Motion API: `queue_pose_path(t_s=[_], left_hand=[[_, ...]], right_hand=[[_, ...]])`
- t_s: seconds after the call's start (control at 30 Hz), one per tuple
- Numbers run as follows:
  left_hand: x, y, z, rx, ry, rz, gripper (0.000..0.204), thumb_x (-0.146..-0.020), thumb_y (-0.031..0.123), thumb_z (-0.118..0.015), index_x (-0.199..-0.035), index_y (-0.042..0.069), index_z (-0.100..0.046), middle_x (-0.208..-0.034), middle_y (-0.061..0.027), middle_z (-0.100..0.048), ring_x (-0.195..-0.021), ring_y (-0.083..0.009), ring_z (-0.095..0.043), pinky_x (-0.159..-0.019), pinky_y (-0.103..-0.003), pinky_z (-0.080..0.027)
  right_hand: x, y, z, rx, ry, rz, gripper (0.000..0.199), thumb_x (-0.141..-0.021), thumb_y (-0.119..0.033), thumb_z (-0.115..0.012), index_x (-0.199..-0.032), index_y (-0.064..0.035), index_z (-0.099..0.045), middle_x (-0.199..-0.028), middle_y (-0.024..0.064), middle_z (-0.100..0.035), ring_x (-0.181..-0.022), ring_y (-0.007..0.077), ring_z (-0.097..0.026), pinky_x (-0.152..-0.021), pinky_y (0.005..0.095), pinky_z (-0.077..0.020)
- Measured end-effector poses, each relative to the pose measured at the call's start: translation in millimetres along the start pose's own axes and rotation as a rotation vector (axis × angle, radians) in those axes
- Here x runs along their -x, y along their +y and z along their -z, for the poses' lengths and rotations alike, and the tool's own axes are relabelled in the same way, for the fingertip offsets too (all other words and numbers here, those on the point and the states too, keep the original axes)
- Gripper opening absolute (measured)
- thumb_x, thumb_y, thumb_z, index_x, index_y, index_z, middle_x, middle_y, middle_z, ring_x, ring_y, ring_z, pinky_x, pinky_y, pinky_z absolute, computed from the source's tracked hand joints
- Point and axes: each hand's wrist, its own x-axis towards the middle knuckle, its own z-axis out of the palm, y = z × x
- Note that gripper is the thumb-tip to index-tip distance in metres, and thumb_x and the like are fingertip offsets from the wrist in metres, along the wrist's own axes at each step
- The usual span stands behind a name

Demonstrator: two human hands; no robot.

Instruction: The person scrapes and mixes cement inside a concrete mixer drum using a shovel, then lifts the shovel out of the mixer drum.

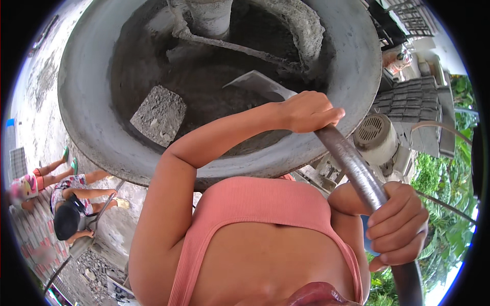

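Observation:
My left hand (310,111) is closed round the metal shaft of a shovel (352,160), close to its blade end. Farther up the same shaft, my right hand (400,224) wraps its fingers round it. The shovel's blade (258,84) reaches into a large round mixing pan (87,86) and lies over dark grey, powdery material (214,97). Left of the blade, a rough cement-caked block (161,116) sits in the pan. Crusted mixer arms (240,48) run from a central hub (210,18) across the far part.
A ribbed motor (375,135) stands at the pan's right side. Beyond it are stacked grey blocks (408,104). At the left, a person in a dark cap (69,222) holds a long handle, with another person (30,186) alongside. Rubble (94,270) lies near them.

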Motion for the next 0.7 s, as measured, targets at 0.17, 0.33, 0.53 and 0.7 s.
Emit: queue_pose_path(t_s=[0.17,0.33,0.53,0.7], left_hand=[[20.0,17.8,10.2,-0.087,-0.229,0.138,0.047,-0.087,0.031,-0.030,-0.054,0.001,-0.043,-0.049,-0.0167,-0.037,-0.048,-0.0332,-0.038,-0.055,-0.042,-0.034],[33.2,9.7,-11.8,-0.028,-0.059,0.082,0.045,-0.084,0.030,-0.034,-0.051,0.000,-0.038,-0.048,-0.0169,-0.038,-0.047,-0.0343,-0.037,-0.051,-0.043,-0.032],[32.0,-14.6,-27.4,-0.070,0.083,-0.082,0.036,-0.078,0.026,-0.037,-0.051,0.001,-0.039,-0.051,-0.0157,-0.041,-0.050,-0.0362,-0.043,-0.050,-0.044,-0.033],[27.9,4.0,-8.9,-0.211,0.107,-0.143,0.034,-0.075,0.027,-0.041,-0.053,0.002,-0.042,-0.053,-0.0125,-0.045,-0.051,-0.0338,-0.046,-0.050,-0.042,-0.037]], right_hand=[[2.7,17.9,-12.3,-0.123,-0.075,0.045,0.022,-0.068,-0.001,-0.063,-0.052,-0.0113,-0.051,-0.047,-0.0021,-0.050,-0.038,0.0054,-0.047,-0.042,0.0173,-0.0369],[0.1,7.5,-9.4,-0.130,-0.264,0.017,0.015,-0.067,-0.001,-0.062,-0.056,-0.0092,-0.055,-0.047,-0.0003,-0.050,-0.040,0.0075,-0.050,-0.044,0.0185,-0.0400],[31.4,-15.0,-33.0,0.177,0.106,-0.013,0.014,-0.062,0.000,-0.065,-0.056,-0.0071,-0.055,-0.047,0.0024,-0.051,-0.039,0.0099,-0.049,-0.046,0.0215,-0.0449],[39.7,-20.1,-34.3,0.090,0.137,0.050,0.017,-0.063,0.002,-0.065,-0.055,-0.0060,-0.052,-0.048,0.0031,-0.050,-0.040,0.0109,-0.048,-0.045,0.0234,-0.0464]])
